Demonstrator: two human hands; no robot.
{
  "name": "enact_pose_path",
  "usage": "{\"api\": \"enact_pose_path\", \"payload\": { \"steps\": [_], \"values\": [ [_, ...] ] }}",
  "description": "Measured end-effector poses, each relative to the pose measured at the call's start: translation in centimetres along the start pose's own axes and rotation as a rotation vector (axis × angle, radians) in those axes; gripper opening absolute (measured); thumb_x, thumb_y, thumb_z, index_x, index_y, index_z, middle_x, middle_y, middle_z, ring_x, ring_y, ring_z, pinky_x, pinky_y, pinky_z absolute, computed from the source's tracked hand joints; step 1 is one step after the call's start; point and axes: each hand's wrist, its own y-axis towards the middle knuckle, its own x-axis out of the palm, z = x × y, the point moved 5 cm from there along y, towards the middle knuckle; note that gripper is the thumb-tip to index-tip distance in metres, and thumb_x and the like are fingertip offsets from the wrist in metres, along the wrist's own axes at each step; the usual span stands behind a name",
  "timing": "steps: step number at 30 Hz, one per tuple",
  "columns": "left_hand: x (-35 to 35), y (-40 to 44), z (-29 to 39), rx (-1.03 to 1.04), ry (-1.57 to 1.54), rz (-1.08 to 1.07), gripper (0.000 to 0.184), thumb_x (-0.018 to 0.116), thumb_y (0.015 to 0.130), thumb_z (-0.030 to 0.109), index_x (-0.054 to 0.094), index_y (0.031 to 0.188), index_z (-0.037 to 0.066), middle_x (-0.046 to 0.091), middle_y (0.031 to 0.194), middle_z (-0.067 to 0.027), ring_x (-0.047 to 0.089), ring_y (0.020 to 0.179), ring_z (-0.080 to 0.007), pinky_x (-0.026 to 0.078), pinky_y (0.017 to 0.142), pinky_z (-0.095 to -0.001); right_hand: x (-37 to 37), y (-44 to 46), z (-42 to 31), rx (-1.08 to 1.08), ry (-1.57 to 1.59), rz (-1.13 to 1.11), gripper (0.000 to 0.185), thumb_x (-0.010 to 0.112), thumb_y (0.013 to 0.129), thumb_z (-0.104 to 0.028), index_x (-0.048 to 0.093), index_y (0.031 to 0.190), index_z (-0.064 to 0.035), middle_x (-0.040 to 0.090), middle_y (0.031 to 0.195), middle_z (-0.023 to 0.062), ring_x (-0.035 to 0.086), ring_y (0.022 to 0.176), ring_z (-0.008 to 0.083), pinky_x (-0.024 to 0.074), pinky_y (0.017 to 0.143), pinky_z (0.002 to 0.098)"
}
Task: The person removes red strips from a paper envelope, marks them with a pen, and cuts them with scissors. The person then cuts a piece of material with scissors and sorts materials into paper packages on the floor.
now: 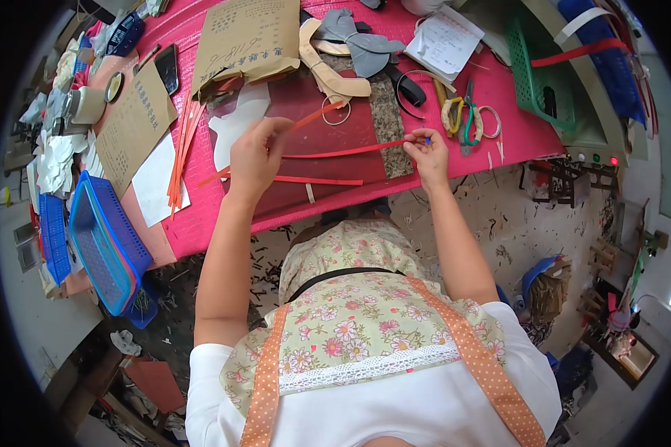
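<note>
A thin red strip [343, 153] runs nearly level between my two hands, above a dark red board [328, 192]. My left hand [259, 153] has its fingers closed on the strip's left part; an orange-red length [313, 116] also sticks out up and right from those fingers. At the strip's right end, my right hand [429, 158] pinches it between thumb and fingertips. A small blue bit shows at these fingertips. Another red strip [320, 180] lies lower on the board. Left of my left hand lies a bundle of orange-red strips [183, 153]. A white cut piece [235, 123] is partly behind my left hand.
Yellow-handled pliers [452, 115] and green-handled scissors [469, 123] lie just beyond my right hand. Grey and beige cut pieces [358, 46], a brown paper envelope [246, 37] and a notepad [446, 43] sit farther back. Blue baskets [119, 223] stand left, a green basket [533, 82] right.
</note>
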Motion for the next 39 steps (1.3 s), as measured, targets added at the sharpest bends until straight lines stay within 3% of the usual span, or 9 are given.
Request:
{"api": "enact_pose_path", "payload": {
  "steps": [4, 10, 12, 16, 23, 25, 39],
  "values": [
    [0.3, 0.1, -0.7, -0.05, -0.011, 0.028, 0.013, 0.064, 0.081, 0.006, 0.066, 0.094, 0.008, 0.062, 0.078, -0.0068, 0.058, 0.063, -0.0189, 0.047, 0.058, -0.0306, 1.0, -0.2, 0.4, 0.008, 0.009, 0.001, 0.03, 0.061, 0.078, 0.011, 0.052, 0.104, -0.0021, 0.061, 0.099, 0.0085, 0.06, 0.09, 0.0136, 0.0487, 0.079, 0.0251],
    [1.8, 0.0, -0.6, -0.059, -0.006, -0.071, 0.013, 0.069, 0.078, 0.012, 0.069, 0.091, 0.011, 0.063, 0.081, -0.0049, 0.059, 0.065, -0.0183, 0.048, 0.06, -0.0312, 2.9, 0.5, 1.0, -0.134, -0.107, -0.016, 0.018, 0.059, 0.08, 0.006, 0.056, 0.096, -0.0019, 0.063, 0.089, 0.0051, 0.06, 0.082, 0.0106, 0.0476, 0.074, 0.0242],
    [3.7, -0.3, -0.8, -0.053, -0.013, -0.111, 0.012, 0.07, 0.077, 0.013, 0.07, 0.089, 0.011, 0.062, 0.082, -0.005, 0.06, 0.067, -0.0198, 0.048, 0.062, -0.0324, 4.7, 0.2, 0.7, -0.173, -0.301, -0.071, 0.012, 0.061, 0.08, 0.001, 0.058, 0.09, -0.0023, 0.064, 0.082, 0.0054, 0.061, 0.076, 0.0117, 0.0483, 0.069, 0.0258],
    [8.9, -1.6, -2.1, -0.044, -0.063, -0.185, 0.013, 0.072, 0.074, 0.015, 0.071, 0.087, 0.012, 0.062, 0.082, -0.0057, 0.062, 0.074, -0.0244, 0.049, 0.067, -0.0356, 6.2, -0.4, -0.1, -0.249, -0.532, -0.081, 0.017, 0.061, 0.075, -0.002, 0.058, 0.091, -0.0038, 0.063, 0.078, 0.0086, 0.063, 0.071, 0.0186, 0.0496, 0.067, 0.0303],
    [11.0, -2.3, -2.4, -0.063, -0.031, -0.152, 0.014, 0.072, 0.074, 0.014, 0.071, 0.087, 0.012, 0.062, 0.082, -0.0046, 0.062, 0.077, -0.025, 0.049, 0.069, -0.0353, 5.6, -0.7, -0.7, -0.246, -0.619, -0.101, 0.02, 0.06, 0.075, 0.0, 0.057, 0.094, -0.0043, 0.063, 0.078, 0.0106, 0.063, 0.071, 0.0234, 0.0501, 0.066, 0.0328],
    [11.2, -2.3, -2.5, -0.055, -0.014, -0.147, 0.014, 0.072, 0.074, 0.014, 0.071, 0.088, 0.012, 0.062, 0.082, -0.0044, 0.062, 0.076, -0.0247, 0.049, 0.069, -0.0349, 5.5, -0.8, -1.2, -0.353, -0.648, -0.053, 0.021, 0.061, 0.074, 0.002, 0.057, 0.094, -0.0043, 0.062, 0.08, 0.0116, 0.063, 0.072, 0.0251, 0.05, 0.066, 0.0339],
    [9.1, -0.9, -1.5, 0.036, -0.032, -0.165, 0.013, 0.069, 0.078, 0.016, 0.071, 0.091, 0.012, 0.063, 0.078, -0.0048, 0.062, 0.067, -0.0237, 0.049, 0.061, -0.0332, 5.1, -0.1, -1.3, -0.336, -0.581, -0.058, 0.019, 0.058, 0.077, 0.0, 0.057, 0.095, -0.0043, 0.064, 0.08, 0.0116, 0.066, 0.073, 0.0251, 0.0514, 0.066, 0.0332]
  ]
}}
